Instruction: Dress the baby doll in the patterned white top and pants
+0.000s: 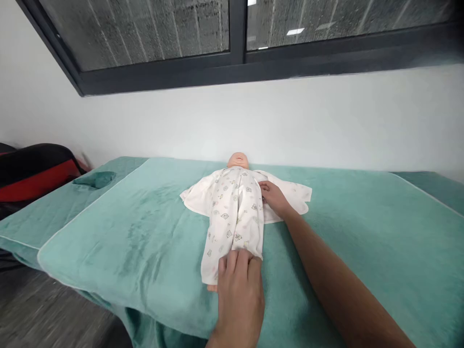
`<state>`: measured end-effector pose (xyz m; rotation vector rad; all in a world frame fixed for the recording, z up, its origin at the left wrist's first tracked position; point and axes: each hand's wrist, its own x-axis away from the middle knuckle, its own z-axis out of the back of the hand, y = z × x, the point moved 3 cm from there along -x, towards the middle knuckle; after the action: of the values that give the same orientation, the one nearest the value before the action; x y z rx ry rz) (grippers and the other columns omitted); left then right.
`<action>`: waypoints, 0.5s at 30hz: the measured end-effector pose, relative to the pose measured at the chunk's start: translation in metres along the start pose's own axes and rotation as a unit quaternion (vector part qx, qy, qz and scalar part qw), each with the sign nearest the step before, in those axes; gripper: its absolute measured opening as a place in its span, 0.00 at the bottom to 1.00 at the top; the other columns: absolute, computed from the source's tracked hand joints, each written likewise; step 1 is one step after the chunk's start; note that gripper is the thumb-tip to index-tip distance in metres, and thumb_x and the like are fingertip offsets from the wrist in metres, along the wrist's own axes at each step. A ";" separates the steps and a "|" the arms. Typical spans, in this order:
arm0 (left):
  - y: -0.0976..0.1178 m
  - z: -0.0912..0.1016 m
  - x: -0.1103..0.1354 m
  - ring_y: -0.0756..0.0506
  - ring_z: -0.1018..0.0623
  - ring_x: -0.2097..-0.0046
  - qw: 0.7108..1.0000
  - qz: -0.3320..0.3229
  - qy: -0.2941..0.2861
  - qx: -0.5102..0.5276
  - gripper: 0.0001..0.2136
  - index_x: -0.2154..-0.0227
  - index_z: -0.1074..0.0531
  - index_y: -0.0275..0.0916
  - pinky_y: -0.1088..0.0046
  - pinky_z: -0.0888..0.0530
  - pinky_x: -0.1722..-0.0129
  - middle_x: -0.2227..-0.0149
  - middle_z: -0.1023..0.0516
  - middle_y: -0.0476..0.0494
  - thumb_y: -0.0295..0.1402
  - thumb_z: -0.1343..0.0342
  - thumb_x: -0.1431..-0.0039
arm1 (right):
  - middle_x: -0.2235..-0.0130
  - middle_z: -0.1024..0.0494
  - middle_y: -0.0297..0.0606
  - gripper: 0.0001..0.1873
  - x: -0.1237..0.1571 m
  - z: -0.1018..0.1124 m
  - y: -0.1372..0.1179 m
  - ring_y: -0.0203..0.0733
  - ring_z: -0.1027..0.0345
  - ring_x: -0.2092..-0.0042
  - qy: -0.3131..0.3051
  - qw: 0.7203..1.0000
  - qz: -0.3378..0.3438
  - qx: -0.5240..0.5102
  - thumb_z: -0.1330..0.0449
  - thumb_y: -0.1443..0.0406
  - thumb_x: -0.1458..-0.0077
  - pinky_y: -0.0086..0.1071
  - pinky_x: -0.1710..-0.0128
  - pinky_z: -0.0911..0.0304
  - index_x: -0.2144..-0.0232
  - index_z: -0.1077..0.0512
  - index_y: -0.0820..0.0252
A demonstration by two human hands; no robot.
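Two hands (240, 295) (273, 198) touch loose white clothing (232, 212) (creased, printed)

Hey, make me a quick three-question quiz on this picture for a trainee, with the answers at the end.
1. Which hand is at the lower end of the doll's printed garment?

2. True or false: white fabric spreads out on both sides of the doll.

3. What lies under the doll?
A) a striped rug
B) a green cover
C) a wooden tray

Key:
1. The left hand; the right hand is higher up, at the garment's side.
2. True.
3. B.
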<state>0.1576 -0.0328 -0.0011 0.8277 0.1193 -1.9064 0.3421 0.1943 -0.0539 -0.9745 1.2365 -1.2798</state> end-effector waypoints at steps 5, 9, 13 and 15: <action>0.012 -0.004 -0.004 0.44 0.31 0.64 0.999 0.005 -0.043 0.028 0.04 0.70 0.29 0.41 0.64 0.37 0.64 0.68 0.28 0.46 0.26 0.45 0.40 | 0.57 0.23 0.40 0.14 0.002 0.004 -0.006 0.39 0.30 0.64 -0.090 0.994 -0.029 -0.056 0.37 0.62 0.55 0.30 0.70 0.34 0.63 0.27 0.57; 0.007 0.003 -0.005 0.44 0.29 0.64 0.991 -0.016 -0.080 0.110 0.08 0.74 0.31 0.40 0.64 0.34 0.63 0.70 0.27 0.47 0.33 0.44 0.39 | 0.61 0.24 0.37 0.13 -0.002 0.007 -0.009 0.36 0.31 0.65 -0.131 0.987 -0.042 -0.082 0.36 0.64 0.57 0.27 0.70 0.36 0.65 0.27 0.57; -0.026 0.013 -0.047 0.47 0.27 0.63 0.979 -0.011 -0.072 0.188 0.07 0.68 0.29 0.39 0.69 0.30 0.62 0.66 0.25 0.46 0.31 0.51 0.35 | 0.68 0.27 0.33 0.12 -0.007 0.009 -0.011 0.32 0.35 0.69 -0.167 0.980 -0.049 -0.096 0.34 0.66 0.61 0.25 0.74 0.41 0.69 0.27 0.59; -0.046 0.008 -0.084 0.45 0.27 0.58 0.986 -0.031 -0.053 0.153 0.08 0.65 0.28 0.39 0.66 0.30 0.57 0.62 0.24 0.44 0.31 0.52 0.34 | 0.70 0.28 0.31 0.12 -0.009 0.010 -0.010 0.32 0.36 0.71 -0.171 0.979 -0.047 -0.099 0.33 0.66 0.62 0.25 0.75 0.43 0.70 0.27 0.60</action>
<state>0.1370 0.0501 0.0424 0.9327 -0.2205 -2.0541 0.3511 0.2008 -0.0414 -1.3492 1.0713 -1.0180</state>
